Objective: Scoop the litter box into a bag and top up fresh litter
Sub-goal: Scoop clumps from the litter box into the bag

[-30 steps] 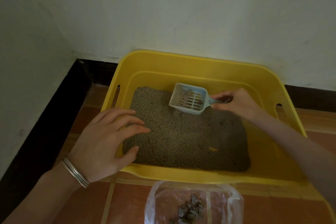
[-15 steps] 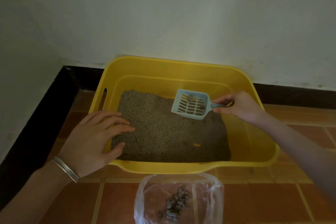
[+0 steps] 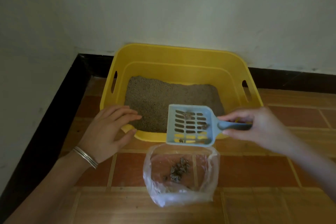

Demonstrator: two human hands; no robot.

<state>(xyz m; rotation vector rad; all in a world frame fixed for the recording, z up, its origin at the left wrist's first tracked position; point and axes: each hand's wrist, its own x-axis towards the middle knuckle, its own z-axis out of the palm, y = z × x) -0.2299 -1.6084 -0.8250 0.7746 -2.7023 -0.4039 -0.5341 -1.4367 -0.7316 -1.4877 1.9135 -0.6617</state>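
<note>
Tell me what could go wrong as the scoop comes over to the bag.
1. The scoop is slotted and sits over the litter box's near rim, only partly above the bag; clumps could drop onto the floor tiles.
2. The bag stands unsupported, its thin mouth slack; the left hand rests at the box rim, so a nudge could fold it shut.
3. The right hand has only a fingertip grip on the handle; the scoop could twist.

Bag (image 3: pixel 181 174) before litter box (image 3: pixel 181 54)
</note>
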